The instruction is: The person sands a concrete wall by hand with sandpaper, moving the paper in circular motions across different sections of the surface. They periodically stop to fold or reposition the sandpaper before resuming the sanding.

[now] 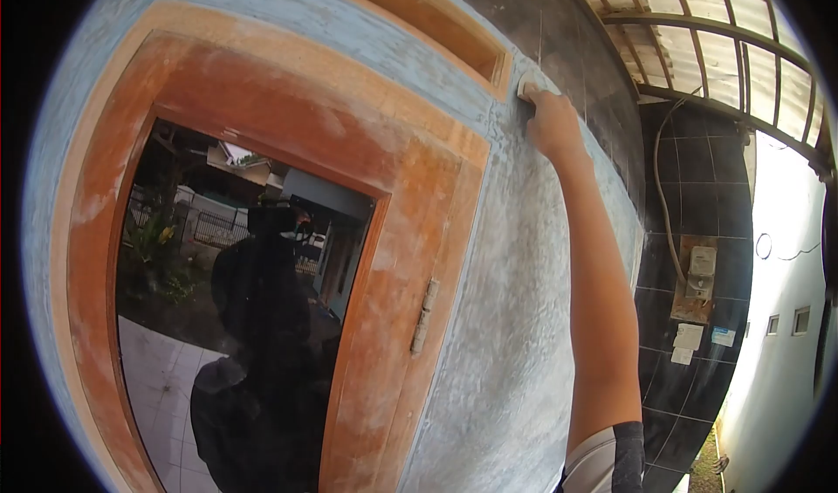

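Starting at eight o'clock with the dark pane [236, 318] in the orange door [262, 92]. Next, at twelve, the vent [436, 22], slanting down to a corner near one; at six, the hinge [424, 317]. Just right of that corner, the pad [526, 85], small, pale and apparently touching the wall [502, 275]. Too covered by the grip to tell its long axis. Held in the right hand [553, 125], closed around it, lying at eleven o'clock from the knuckles. Unable to see the left hand or tell whether open or closed. Hemmed in closely around the pad: vent corner at nine, tiles [602, 83] at three. Most open toward six and seven, down the wall between door and arm [598, 310]. Farther right, at three o'clock overall, the meter [701, 270], well apart.
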The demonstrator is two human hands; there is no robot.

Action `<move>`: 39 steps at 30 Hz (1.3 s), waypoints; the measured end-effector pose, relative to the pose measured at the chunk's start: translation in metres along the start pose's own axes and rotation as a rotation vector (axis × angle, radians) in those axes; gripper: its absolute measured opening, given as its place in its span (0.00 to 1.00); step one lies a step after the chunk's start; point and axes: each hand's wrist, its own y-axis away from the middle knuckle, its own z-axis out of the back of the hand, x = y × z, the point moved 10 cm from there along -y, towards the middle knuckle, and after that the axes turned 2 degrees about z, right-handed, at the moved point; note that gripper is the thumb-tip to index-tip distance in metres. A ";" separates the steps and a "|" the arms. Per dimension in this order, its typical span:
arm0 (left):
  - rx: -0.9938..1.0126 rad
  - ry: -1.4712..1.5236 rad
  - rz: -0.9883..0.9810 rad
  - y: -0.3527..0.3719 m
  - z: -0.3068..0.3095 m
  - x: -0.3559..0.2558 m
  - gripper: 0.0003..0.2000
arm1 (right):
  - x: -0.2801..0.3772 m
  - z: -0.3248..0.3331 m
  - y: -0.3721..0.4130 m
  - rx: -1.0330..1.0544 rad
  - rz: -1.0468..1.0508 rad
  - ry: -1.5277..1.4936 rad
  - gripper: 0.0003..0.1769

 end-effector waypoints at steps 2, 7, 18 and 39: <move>0.008 -0.008 -0.003 0.004 0.002 -0.003 0.55 | -0.018 -0.004 -0.010 -0.004 -0.059 -0.031 0.25; 0.065 0.016 0.018 0.004 -0.004 0.000 0.57 | -0.052 -0.017 -0.045 -0.047 -0.297 -0.016 0.20; 0.102 0.010 0.071 -0.005 0.010 0.002 0.58 | -0.056 -0.022 -0.025 -0.059 -0.120 -0.085 0.22; 0.671 0.586 0.107 0.152 0.027 -0.348 0.44 | 0.103 0.214 0.759 0.534 0.524 -1.500 0.13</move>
